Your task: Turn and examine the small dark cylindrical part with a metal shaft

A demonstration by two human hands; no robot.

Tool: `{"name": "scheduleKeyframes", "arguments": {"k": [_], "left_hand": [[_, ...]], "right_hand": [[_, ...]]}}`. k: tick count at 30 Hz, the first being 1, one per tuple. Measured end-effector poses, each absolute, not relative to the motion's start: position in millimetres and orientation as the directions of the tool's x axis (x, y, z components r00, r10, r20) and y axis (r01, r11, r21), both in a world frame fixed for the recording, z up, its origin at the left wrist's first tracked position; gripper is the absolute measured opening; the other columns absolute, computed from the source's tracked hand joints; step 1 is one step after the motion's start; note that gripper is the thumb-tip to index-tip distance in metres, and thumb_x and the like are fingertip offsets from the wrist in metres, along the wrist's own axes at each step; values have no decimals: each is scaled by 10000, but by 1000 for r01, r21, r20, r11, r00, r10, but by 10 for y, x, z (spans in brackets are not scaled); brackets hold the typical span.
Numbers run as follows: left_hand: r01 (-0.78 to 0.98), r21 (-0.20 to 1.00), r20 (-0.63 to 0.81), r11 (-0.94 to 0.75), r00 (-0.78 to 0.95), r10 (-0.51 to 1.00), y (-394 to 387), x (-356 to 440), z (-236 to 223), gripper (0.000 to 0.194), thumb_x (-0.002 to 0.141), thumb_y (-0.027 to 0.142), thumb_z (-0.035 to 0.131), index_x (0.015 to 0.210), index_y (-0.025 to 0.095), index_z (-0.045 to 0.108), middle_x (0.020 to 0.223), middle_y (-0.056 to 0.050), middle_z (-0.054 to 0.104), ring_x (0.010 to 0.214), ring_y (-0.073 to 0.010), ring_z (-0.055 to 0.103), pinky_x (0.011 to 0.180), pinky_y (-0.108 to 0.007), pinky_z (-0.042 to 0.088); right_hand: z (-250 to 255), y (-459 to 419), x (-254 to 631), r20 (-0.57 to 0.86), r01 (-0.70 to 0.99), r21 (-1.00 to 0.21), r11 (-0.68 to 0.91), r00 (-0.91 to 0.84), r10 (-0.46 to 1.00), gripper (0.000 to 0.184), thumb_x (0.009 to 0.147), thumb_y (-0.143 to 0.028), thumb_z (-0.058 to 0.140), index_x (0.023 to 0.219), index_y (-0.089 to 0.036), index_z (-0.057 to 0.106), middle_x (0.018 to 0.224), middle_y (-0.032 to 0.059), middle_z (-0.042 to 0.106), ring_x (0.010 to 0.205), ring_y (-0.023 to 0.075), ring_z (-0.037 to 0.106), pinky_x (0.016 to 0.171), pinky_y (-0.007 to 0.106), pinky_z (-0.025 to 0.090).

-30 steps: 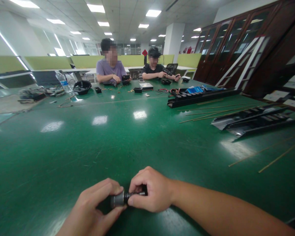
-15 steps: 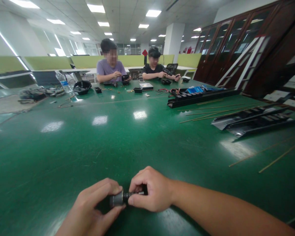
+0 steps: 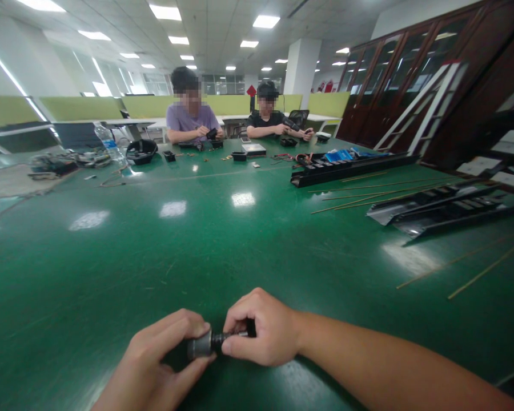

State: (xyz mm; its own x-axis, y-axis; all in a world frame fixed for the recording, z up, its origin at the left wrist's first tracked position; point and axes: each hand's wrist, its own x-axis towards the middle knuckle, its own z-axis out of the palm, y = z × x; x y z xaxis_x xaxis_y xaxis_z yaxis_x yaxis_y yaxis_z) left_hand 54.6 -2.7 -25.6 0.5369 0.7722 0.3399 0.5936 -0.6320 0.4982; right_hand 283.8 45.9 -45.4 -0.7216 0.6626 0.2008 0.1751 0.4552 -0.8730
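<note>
Near the front of the table, my left hand pinches the thick grey-black body of a dark cylindrical part between thumb and fingers. A thinner, ribbed black shaft sticks out of that body to the right. My right hand has its thumb and fingers closed around the shaft's far end, where a small shiny metal tip shows. The part lies roughly level, just over the green tabletop. Its exact kind is unclear, and my fingers cover some of it.
Across the table two people handle black items. Around them are black trays, a water bottle and loose parts. On the right lie black metal channels, thin rods and blue packets; behind stands a ladder.
Both hands keep their grip on the dark cylindrical part, which sits very slightly further left in view. The co-worker on the left has lowered a hand onto the black item.
</note>
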Motion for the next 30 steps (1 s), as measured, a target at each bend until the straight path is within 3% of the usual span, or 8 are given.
{"name": "scheduleKeyframes", "arguments": {"k": [30], "left_hand": [[606,506,314,-614,534,785,-15,509,-233,113,888,185,642,957,220,559,908,7,633,813,-95,623,723,-158,494]], "right_hand": [[-463,448,2842,183,172,-897,408,-696,695,232,786,-339,660,765,-118,727,584,-3,566,515,98,515,501,197,382]]}}
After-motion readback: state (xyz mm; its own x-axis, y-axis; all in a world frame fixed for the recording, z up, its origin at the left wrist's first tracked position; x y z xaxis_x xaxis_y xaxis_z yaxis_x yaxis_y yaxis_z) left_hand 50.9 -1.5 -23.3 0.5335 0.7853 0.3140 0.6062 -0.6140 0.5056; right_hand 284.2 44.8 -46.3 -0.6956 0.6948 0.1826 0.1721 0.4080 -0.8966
